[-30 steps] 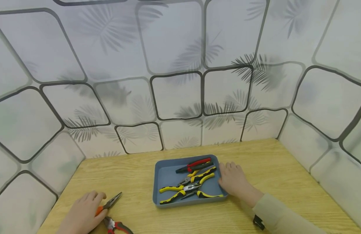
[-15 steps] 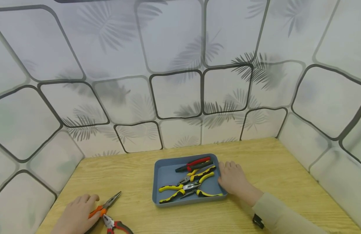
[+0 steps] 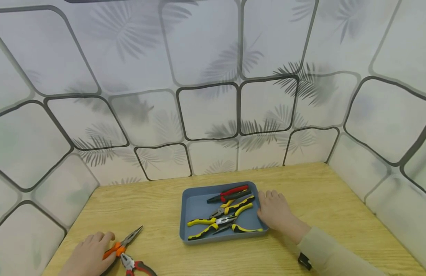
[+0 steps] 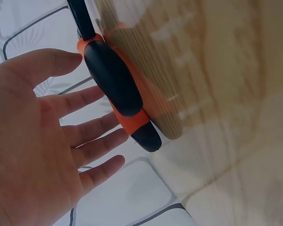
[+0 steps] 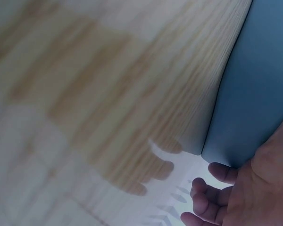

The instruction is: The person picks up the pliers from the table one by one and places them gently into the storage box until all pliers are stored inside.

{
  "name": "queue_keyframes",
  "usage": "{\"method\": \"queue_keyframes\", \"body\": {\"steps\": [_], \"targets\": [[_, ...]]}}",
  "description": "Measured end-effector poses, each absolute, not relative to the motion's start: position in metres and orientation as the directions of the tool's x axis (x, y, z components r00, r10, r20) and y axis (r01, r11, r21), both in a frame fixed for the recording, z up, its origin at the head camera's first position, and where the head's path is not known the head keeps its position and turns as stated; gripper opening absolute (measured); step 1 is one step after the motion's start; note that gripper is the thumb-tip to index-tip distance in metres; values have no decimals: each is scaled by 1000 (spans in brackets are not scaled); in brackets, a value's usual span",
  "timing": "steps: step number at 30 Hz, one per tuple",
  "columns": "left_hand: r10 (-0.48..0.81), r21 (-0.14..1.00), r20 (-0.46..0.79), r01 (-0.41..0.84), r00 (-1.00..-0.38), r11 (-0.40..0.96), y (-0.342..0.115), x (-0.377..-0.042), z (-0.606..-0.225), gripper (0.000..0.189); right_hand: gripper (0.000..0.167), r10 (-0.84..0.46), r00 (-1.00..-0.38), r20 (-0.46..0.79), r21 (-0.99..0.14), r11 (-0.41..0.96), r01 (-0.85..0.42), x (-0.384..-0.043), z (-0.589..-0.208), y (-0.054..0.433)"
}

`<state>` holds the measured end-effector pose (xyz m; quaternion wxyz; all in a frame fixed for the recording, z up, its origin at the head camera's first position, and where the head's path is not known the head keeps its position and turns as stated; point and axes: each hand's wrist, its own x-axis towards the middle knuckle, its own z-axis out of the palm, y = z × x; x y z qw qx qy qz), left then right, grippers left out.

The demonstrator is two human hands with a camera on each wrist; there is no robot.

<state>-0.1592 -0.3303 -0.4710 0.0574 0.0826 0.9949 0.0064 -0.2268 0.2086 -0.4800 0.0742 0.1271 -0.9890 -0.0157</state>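
Observation:
My left hand (image 3: 92, 252) is at the lower left, fingers spread and loosely bent, beside needle-nose pliers (image 3: 122, 245) with orange and black handles. In the left wrist view the fingertips are close to or touching these handles (image 4: 114, 77); no grip shows. The pliers lie on the table, jaws pointing away to the right. Against the right wall of a blue-grey tray (image 3: 195, 207) rests my right hand (image 3: 275, 210). Its fingers look loosely bent beside the tray's outer wall (image 5: 250, 80) in the right wrist view, not wrapped around it.
Red-and-black pliers (image 3: 135, 265) lie right by the orange pair, partly cut off by the frame. Inside the tray are several pliers: a red-and-black pair (image 3: 230, 193) and yellow-and-black ones (image 3: 224, 221). A patterned wall stands behind the wooden table (image 3: 147, 207).
My left hand has drawn back slightly to the left from the orange pliers, showing more of their handles. The right hand and tray stay put.

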Motion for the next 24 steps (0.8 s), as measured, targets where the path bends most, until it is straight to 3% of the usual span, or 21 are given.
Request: {"method": "queue_keyframes", "body": {"steps": [5,14,24], "targets": [[155,38,-150,151,-977,988,-331,-161,-475,39,26,-254,-956,148,53,967,-249,-227,-481,209],[163,76,-125,154,-979,985,-329,-158,-479,34,28,-246,-959,139,45,969,-242,-226,-480,208],[109,129,-201,84,-973,988,-320,-153,-477,39,31,-247,-959,139,39,969,-244,-226,-479,208]]}}
